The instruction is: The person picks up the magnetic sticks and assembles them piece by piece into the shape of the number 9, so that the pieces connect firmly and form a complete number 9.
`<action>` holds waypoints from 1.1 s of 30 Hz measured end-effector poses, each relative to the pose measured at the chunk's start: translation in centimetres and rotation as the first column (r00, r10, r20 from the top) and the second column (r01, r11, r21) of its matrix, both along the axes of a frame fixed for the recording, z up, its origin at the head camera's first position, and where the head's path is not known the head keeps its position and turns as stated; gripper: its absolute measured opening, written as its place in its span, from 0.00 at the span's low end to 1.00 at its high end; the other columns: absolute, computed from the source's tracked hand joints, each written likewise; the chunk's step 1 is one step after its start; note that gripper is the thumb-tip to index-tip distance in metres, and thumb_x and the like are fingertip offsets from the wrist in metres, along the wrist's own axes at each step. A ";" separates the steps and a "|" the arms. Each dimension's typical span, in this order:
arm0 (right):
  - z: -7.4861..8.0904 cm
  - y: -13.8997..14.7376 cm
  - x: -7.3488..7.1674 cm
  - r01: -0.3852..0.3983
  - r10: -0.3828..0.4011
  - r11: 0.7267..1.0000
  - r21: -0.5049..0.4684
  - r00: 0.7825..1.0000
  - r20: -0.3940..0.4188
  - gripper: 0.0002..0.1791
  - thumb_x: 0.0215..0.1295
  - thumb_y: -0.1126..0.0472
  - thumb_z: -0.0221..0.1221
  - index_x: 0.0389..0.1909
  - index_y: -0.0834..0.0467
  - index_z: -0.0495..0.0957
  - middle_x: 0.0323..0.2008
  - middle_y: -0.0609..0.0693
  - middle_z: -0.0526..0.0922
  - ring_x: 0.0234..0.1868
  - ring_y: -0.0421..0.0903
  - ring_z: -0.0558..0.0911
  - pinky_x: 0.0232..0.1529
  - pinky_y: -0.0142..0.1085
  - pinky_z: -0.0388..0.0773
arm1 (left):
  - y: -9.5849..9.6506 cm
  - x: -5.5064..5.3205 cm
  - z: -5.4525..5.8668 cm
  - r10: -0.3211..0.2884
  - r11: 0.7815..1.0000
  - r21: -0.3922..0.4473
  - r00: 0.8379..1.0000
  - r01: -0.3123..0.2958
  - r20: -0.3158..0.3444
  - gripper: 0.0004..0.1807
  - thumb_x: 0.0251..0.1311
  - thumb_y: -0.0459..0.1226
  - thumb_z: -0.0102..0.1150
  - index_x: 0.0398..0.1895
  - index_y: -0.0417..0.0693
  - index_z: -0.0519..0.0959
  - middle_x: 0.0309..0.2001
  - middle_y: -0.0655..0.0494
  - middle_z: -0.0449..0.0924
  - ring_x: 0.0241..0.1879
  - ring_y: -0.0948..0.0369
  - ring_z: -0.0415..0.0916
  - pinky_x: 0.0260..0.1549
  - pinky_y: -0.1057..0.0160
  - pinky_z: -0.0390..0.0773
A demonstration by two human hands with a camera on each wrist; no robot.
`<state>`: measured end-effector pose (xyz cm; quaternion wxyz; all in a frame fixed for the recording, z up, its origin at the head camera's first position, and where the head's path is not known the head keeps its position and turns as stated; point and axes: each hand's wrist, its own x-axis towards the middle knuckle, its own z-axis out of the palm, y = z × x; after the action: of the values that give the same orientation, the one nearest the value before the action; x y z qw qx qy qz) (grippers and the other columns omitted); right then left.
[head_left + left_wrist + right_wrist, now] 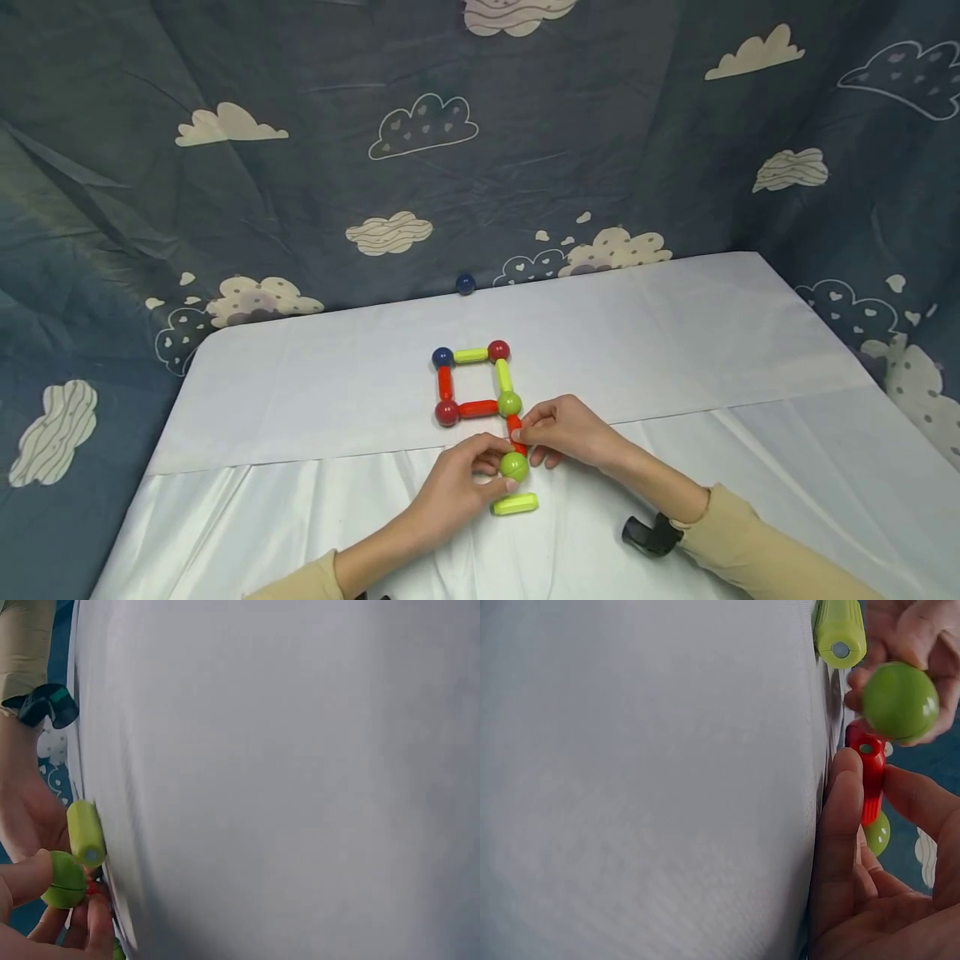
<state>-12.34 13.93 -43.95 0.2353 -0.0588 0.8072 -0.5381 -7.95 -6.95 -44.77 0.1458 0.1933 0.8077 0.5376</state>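
My left hand pinches a green ball between thumb and fingers. Just beyond it, my right hand pinches a red magnetic rod, whose far end is at another green ball. In the right wrist view the rod's near end face shows, with the held ball close to it. That far green ball is one corner of a square of rods and balls, with a blue ball, a red ball and a second red ball at the others. A yellow-green rod lies nearest me.
A loose dark blue ball sits at the table's back edge, against the cloud-patterned curtain. White cloth covers the table. A black wrist device is by the right sleeve.
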 end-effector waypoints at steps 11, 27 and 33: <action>0.0 0.0 -0.1 0.033 -0.033 0.999 0.013 0.999 0.020 0.10 0.62 0.59 0.65 0.35 0.64 0.82 0.23 0.53 0.84 0.22 0.45 0.82 0.25 0.34 0.80 | 0.9 0.3 -0.9 0.113 0.990 -0.080 0.994 -0.113 -0.006 0.17 0.51 0.37 0.75 0.44 0.52 0.81 0.34 0.62 0.77 0.27 0.65 0.70 0.27 0.68 0.72; -0.1 0.1 -0.1 0.017 -0.017 0.999 0.034 1.000 -0.002 0.09 0.62 0.59 0.64 0.35 0.62 0.83 0.21 0.52 0.83 0.20 0.44 0.81 0.20 0.32 0.76 | 1.5 0.5 -0.9 0.178 0.983 -0.059 0.983 -0.174 0.055 0.17 0.48 0.38 0.77 0.41 0.54 0.80 0.34 0.60 0.77 0.26 0.65 0.68 0.24 0.70 0.68; -0.1 0.1 -0.3 0.008 -0.008 0.999 0.032 1.000 0.000 0.09 0.62 0.59 0.64 0.34 0.63 0.83 0.20 0.52 0.83 0.19 0.44 0.80 0.19 0.31 0.75 | 1.5 0.5 -1.0 0.184 0.982 -0.061 0.981 -0.180 0.062 0.18 0.48 0.39 0.77 0.41 0.55 0.80 0.33 0.59 0.77 0.25 0.64 0.67 0.24 0.69 0.68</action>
<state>-12.67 14.03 -44.07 0.2341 -0.0518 0.8160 -0.5260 -7.45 -5.49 -45.73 0.1284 0.0963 0.8311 0.5325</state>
